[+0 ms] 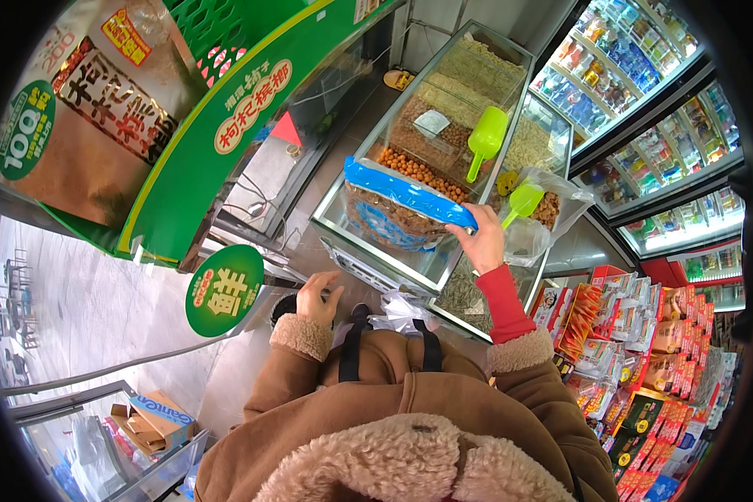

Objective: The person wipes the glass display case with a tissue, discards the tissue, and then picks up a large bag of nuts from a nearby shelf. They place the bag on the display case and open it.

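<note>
My right hand [484, 237] grips the right end of the blue top edge of a plastic bag of brown food [389, 216]. The bag lies at the near end of a glass bulk-food case [442, 270]. My left hand [317, 298] is beside the case's near left corner, fingers bent and apart, holding nothing. Beyond the bag are orange-brown round snacks [414, 169] and other dry foods. A green scoop [488, 135] rests on the case. A second green scoop [526, 199] lies at a clear plastic bag of brown pieces [547, 210] to the right.
A green display stand [226, 132] rises at the left, with a round green sign [224, 290] below it. Lit drink coolers [608, 63] stand at the upper right; racks of packaged snacks [656, 351] are at the right. A cardboard box [163, 420] is at the lower left.
</note>
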`<action>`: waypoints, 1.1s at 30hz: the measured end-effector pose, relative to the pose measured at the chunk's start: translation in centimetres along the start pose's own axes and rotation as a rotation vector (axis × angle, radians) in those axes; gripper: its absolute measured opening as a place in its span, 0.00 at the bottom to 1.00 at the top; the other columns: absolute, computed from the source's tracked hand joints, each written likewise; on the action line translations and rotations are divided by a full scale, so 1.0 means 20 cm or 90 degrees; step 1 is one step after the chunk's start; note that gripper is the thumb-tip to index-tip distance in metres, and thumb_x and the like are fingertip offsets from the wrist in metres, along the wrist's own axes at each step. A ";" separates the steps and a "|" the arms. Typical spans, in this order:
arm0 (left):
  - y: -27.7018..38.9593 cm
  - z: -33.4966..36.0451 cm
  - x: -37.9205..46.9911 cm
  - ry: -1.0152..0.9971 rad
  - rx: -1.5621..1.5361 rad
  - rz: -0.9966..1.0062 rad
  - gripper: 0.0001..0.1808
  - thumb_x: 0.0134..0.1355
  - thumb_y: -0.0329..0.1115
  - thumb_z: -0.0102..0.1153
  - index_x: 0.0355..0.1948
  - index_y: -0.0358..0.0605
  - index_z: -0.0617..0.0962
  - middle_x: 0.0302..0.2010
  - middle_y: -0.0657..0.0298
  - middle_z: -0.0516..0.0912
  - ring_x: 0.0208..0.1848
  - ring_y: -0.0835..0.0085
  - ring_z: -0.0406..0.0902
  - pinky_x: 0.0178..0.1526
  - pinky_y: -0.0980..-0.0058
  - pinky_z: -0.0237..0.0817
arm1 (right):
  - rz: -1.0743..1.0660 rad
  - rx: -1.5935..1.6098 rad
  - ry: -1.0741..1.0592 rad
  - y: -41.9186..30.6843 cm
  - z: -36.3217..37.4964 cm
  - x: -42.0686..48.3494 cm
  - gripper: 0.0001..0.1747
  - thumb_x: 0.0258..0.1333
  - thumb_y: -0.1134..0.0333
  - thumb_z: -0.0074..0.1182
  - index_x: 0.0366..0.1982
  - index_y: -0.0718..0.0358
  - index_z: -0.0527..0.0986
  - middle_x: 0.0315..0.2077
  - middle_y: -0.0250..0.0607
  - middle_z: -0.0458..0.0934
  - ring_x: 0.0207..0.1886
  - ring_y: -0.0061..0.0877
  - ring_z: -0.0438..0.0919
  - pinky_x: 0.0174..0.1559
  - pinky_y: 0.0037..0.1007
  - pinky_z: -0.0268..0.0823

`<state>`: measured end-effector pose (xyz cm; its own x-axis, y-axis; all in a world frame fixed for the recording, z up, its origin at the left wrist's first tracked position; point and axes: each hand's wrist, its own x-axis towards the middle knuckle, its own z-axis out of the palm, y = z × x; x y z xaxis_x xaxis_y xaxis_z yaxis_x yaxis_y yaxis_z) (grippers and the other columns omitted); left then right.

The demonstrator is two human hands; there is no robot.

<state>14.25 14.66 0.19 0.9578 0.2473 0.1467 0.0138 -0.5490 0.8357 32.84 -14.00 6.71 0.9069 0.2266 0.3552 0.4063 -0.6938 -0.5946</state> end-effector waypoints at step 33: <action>-0.02 0.03 0.06 -0.040 -0.019 -0.005 0.17 0.54 0.23 0.61 0.47 0.36 0.80 0.41 0.52 0.82 0.42 0.64 0.82 0.46 0.72 0.73 | 0.031 0.015 -0.011 0.00 0.00 -0.01 0.27 0.41 0.61 0.71 0.44 0.65 0.78 0.39 0.46 0.79 0.40 0.42 0.79 0.42 0.37 0.71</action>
<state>15.53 14.67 -0.23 0.9738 0.2004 0.1072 0.0139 -0.5231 0.8521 32.68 -14.00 6.75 0.9272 0.2050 0.3136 0.3644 -0.6878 -0.6278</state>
